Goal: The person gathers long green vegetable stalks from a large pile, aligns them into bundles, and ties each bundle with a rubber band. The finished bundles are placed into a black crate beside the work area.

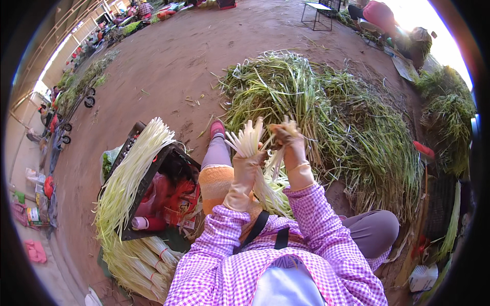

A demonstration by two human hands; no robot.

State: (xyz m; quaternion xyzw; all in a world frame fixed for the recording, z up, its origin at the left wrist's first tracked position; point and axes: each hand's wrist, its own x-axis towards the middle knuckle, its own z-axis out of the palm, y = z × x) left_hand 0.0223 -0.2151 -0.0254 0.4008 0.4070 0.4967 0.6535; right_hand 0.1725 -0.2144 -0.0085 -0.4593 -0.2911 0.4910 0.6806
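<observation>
My left hand (245, 172), in a cream rubber glove, grips a bunch of pale stalks (245, 139). The white ends fan out above the fist, and yellow-green leaves hang below it. Just to the right, my gloved right hand (295, 155) is closed around a smaller bunch of similar stalks (291, 125); its fingers are blurred and brown with soil. More pale leaves (277, 195) lie in my lap below the hands. In front spreads a large heap of uncleaned green stalks (283, 84). At left, long pale stalks (132, 172) drape over a black plastic crate (142, 195).
Below the crate lie bundles tied with red bands (153, 264). Inside it are red bags (174, 197) and a red flask (149, 223). A red-headed broom (424, 151) stands at right. Farther off are a small folding table (317, 9), a wheeled cart (82, 101) and a bending person (377, 17).
</observation>
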